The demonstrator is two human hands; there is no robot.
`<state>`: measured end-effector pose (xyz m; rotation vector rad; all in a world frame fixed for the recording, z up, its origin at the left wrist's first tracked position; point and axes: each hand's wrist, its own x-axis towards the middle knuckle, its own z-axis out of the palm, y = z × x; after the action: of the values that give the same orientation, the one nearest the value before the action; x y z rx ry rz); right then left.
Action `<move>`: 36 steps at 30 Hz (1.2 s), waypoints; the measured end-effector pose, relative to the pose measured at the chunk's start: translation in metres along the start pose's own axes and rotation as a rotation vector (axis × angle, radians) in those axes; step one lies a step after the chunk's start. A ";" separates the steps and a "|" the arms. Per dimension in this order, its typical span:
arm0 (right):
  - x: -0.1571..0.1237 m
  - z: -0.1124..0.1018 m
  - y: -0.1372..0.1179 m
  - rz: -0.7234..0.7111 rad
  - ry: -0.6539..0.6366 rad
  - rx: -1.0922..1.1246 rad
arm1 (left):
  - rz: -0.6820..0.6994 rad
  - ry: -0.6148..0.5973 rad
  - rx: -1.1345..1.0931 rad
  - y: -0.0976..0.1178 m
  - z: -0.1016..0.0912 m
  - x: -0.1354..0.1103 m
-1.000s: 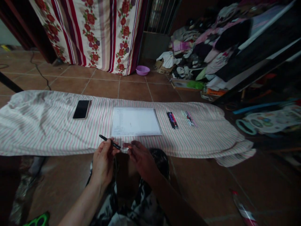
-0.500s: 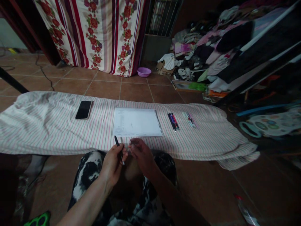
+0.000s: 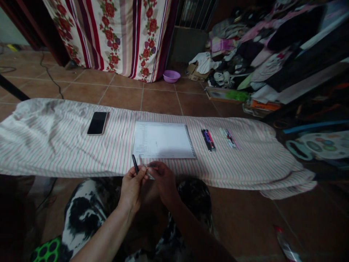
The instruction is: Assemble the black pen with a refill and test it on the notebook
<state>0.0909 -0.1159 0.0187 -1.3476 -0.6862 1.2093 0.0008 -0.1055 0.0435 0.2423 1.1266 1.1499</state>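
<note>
My left hand is closed around a black pen, whose dark end sticks up past the fingers. Close beside it, my right hand is pinched, its fingertips meeting those of the left; whatever small thing lies between them I cannot make out. Just beyond both hands, a spiral notebook rests on the striped cloth, its coil on the right. Several pens are grouped right of the notebook, and lighter-coloured pens lie farther right.
A phone lies on the cloth at the left. Past the cloth are the tiled floor, a purple basin and a floral curtain. Piled clothes fill the back right. A green object with holes is at lower left.
My hands have come together, so the fingertips now meet. The pen is still in my left hand. The view has shifted slightly.
</note>
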 end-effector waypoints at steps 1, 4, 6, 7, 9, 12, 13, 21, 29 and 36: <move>-0.001 0.002 0.001 -0.004 0.014 -0.011 | 0.014 0.025 -0.006 -0.001 -0.001 0.000; -0.004 0.004 0.001 -0.002 0.027 -0.023 | 0.024 0.053 -0.029 -0.002 -0.003 0.001; -0.004 0.002 -0.001 -0.031 0.063 -0.028 | 0.052 0.073 -0.041 0.001 -0.005 0.004; -0.003 0.001 -0.002 -0.052 0.093 -0.015 | 0.081 0.097 -0.046 0.003 -0.007 0.006; -0.001 -0.002 -0.005 -0.074 0.141 0.034 | 0.134 0.146 -0.041 0.010 -0.008 0.010; 0.001 -0.003 -0.007 -0.011 0.127 0.127 | 0.127 0.098 -0.005 0.016 -0.009 0.015; 0.001 -0.002 -0.006 0.023 0.113 0.155 | 0.116 0.075 0.006 0.017 -0.009 0.015; 0.006 0.006 0.004 0.239 0.068 0.439 | 0.072 0.094 0.063 0.014 -0.011 0.033; 0.014 -0.003 0.007 0.229 0.119 0.303 | 0.145 0.151 0.184 0.036 -0.020 0.076; 0.015 -0.003 0.005 0.253 0.125 0.236 | 0.158 0.146 0.221 0.039 -0.022 0.088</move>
<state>0.0970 -0.1042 0.0094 -1.3241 -0.2796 1.3473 -0.0431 -0.0243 0.0084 0.4300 1.3859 1.1964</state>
